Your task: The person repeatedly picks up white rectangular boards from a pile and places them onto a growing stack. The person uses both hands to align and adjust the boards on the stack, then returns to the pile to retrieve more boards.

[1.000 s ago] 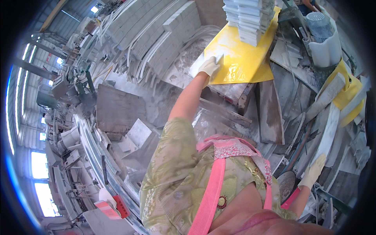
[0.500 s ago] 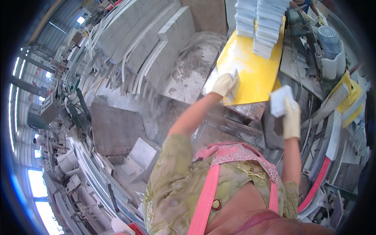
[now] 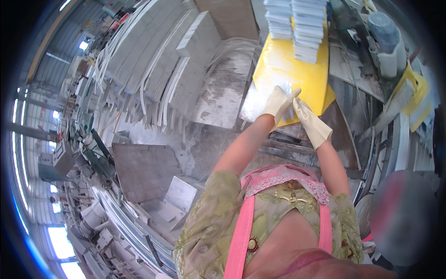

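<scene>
My left hand (image 3: 278, 103) and my right hand (image 3: 307, 117), both in cream rubber gloves, meet over the near end of a yellow sheet (image 3: 297, 79). Their fingers are closed and come together at the tips. Whatever lies between them is hidden by the gloves, so I cannot make out whether a tile is there. Farther back on the sheet rise two tall stacks of thin white-grey tiles, the right stack (image 3: 307, 37) reaching nearer to me than the left stack (image 3: 278, 21).
Large grey stone slabs (image 3: 153, 51) stand in rows on the left. A brown board (image 3: 144, 169) lies at lower left, beside a pale offcut (image 3: 180, 193). Back right stand a blue-grey container (image 3: 383, 30) and a white tub (image 3: 390, 60). A blurred grey-and-pink shape (image 3: 404, 218) shows at right.
My right hand has moved left from beside the sheet to meet my left hand. The white tile it held no longer shows. A blurred shape has appeared at right.
</scene>
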Demonstrator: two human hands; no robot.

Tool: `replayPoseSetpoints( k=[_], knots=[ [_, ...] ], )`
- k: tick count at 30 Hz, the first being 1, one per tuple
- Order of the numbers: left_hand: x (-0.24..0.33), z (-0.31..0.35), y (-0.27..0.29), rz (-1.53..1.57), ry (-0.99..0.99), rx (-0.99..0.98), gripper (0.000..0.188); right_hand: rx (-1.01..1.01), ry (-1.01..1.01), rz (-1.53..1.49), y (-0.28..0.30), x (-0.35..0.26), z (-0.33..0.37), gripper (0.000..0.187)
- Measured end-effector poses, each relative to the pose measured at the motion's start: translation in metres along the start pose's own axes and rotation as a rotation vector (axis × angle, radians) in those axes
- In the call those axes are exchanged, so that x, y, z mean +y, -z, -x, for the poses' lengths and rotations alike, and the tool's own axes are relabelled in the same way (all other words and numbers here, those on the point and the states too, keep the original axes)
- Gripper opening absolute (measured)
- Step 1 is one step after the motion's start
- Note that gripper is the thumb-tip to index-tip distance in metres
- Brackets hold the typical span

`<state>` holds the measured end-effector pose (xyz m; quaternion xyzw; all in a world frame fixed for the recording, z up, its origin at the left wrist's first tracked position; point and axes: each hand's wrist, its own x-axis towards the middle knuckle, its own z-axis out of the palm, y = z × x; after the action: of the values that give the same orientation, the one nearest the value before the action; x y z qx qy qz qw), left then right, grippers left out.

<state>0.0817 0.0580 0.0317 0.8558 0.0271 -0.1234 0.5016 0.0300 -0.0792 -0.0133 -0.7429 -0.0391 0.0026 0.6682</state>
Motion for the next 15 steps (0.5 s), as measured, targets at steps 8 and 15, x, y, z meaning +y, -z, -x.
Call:
replayPoseSetpoints(
  k=[8,15],
  knots=[
    [-0.016,-0.009,0.008,-0.091,-0.231,0.036,0.062,0.383,0.042,0.391,0.200,0.016,0.136,0.052],
    [0.002,0.008,0.010,-0.048,-0.083,-0.026,0.066,1.040,-0.385,0.981,0.411,0.047,0.272,0.059]
  ],
)
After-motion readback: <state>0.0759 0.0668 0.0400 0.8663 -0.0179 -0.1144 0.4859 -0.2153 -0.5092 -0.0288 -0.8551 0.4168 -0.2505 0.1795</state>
